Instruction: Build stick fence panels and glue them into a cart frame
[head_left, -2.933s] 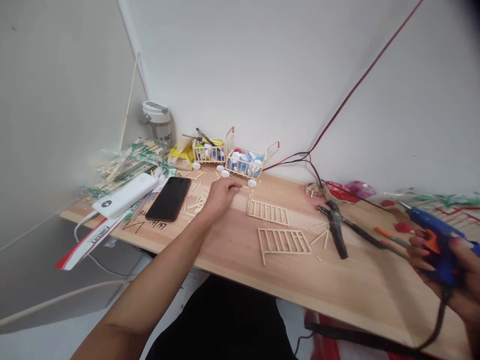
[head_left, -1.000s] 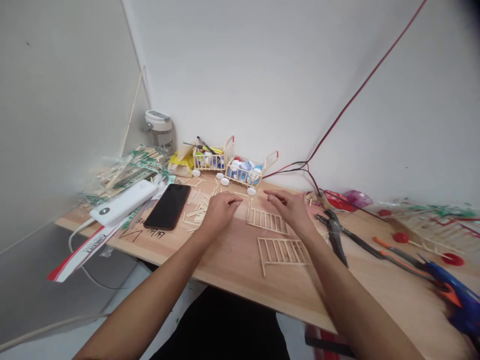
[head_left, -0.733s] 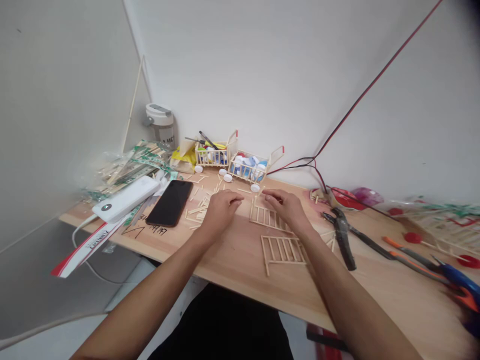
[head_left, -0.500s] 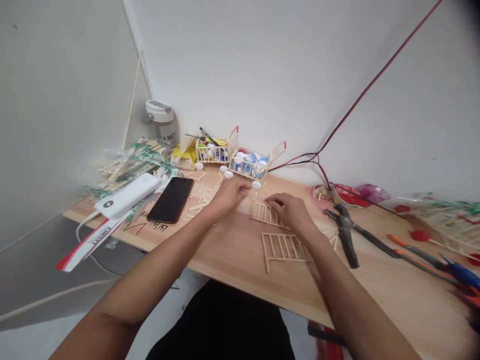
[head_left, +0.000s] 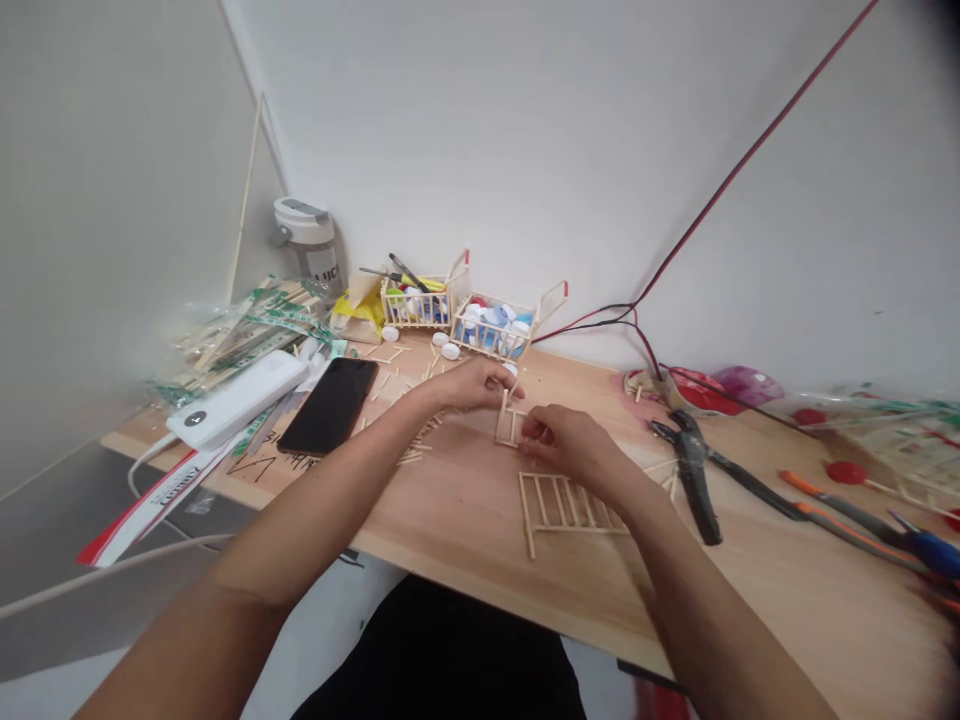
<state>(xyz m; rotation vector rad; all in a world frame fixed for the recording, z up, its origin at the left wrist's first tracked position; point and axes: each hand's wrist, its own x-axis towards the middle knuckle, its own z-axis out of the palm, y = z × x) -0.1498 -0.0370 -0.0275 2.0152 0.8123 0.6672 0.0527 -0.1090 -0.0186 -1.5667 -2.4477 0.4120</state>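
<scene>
My left hand (head_left: pixel 480 384) is closed in a pinch at the far left corner of a small ladder-like wooden stick frame (head_left: pixel 506 441); anything between its fingertips is too small to make out. Over the right part of that frame, my right hand (head_left: pixel 561 437) has its fingers curled together and hides much of it. What those fingers grip, if anything, is hidden. Nearer to me lies a second slatted stick frame (head_left: pixel 566 528), partly under my right wrist. Short cut sticks (head_left: pixel 412 455) lie scattered left of my hands.
Two small stick carts (head_left: pixel 491 345) with bottle-cap wheels stand at the back, filled with caps and pens. On the left are a phone (head_left: pixel 330 405), a white power strip (head_left: pixel 240 400), bagged sticks (head_left: pixel 255 325) and a cup (head_left: pixel 307 240). Black-handled cutters (head_left: pixel 694 480) and other tools lie right.
My left hand has moved right to the frame's far corner. My right hand has shifted slightly left and nearer over the frame. The view has moved a little.
</scene>
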